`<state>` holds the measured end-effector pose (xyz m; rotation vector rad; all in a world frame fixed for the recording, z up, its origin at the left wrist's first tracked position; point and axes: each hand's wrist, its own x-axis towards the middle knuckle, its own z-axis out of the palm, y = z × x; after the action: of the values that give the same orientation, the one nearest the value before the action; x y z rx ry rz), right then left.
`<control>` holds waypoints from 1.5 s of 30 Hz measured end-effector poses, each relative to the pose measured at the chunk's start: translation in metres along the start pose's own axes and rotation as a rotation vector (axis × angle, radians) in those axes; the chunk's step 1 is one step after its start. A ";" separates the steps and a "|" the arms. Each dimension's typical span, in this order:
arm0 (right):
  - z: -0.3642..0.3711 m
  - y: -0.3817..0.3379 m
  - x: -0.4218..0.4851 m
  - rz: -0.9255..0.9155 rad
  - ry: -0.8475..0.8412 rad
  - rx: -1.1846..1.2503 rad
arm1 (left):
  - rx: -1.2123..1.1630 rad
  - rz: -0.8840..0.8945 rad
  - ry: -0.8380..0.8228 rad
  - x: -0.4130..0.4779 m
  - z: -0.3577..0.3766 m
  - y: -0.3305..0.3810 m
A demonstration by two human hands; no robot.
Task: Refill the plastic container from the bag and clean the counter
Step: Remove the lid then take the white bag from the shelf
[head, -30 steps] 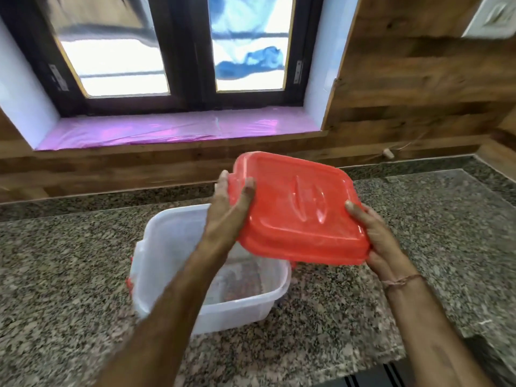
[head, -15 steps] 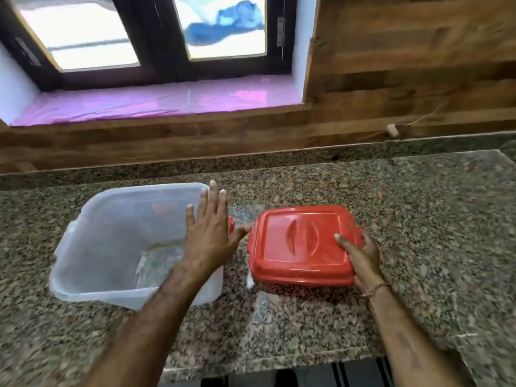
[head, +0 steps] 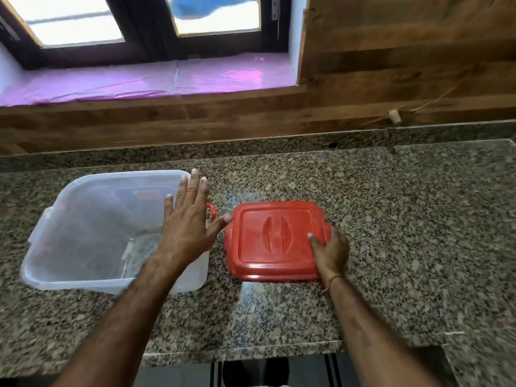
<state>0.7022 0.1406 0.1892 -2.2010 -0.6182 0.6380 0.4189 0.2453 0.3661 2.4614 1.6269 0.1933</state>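
- The right hand (head: pixel 329 251) rests on the near right corner of the red lid (head: pixel 275 241), fingers curled over its edge; a careless release could slide the lid toward the counter's front edge.
- The left hand (head: pixel 187 227) hovers spread and flat, holding nothing, over the right rim of the plastic container (head: pixel 83 233), thumb reaching toward the lid; dropping it could knock the light tub askew.
- The container stands open on the granite counter (head: pixel 405 233), just left of the lid.
- No bag is in view, so spills are a later risk.
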 end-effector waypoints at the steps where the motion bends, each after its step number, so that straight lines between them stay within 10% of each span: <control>1: 0.003 0.002 0.001 0.001 0.009 -0.021 | -0.002 0.000 0.001 0.000 0.000 0.000; 18: 0.017 -0.161 -0.071 -0.455 -0.020 0.055 | -0.134 -0.028 0.106 -0.014 -0.032 -0.036; 30: 0.143 -0.381 -0.276 -1.116 -0.235 0.171 | -0.040 -0.286 0.351 -0.122 -0.165 -0.268; 45: 0.297 -0.593 -0.424 -1.458 -0.274 -0.078 | 0.118 -0.440 0.554 -0.174 -0.346 -0.529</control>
<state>0.0641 0.3979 0.5711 -1.1618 -2.0527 0.0858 -0.1960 0.3155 0.5835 2.1637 2.4121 0.7847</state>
